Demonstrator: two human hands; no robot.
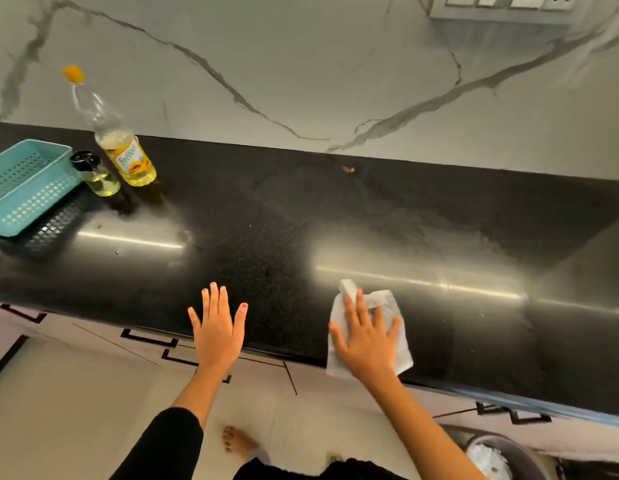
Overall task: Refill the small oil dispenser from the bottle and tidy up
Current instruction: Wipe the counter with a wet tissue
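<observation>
Right hand (368, 341) spread flat, pressing tissue (387, 303) on counter (301, 220) front edge, left hand (218, 334) spread flat beside it; capped dispenser (100, 174) and bottle (128, 157) stand far left; risk: oil-soaked tissue may smear rather than lift.

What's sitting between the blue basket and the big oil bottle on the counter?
The small oil dispenser, black-capped and upright, stands between the blue basket and the oil bottle. The head view shows it.
</observation>
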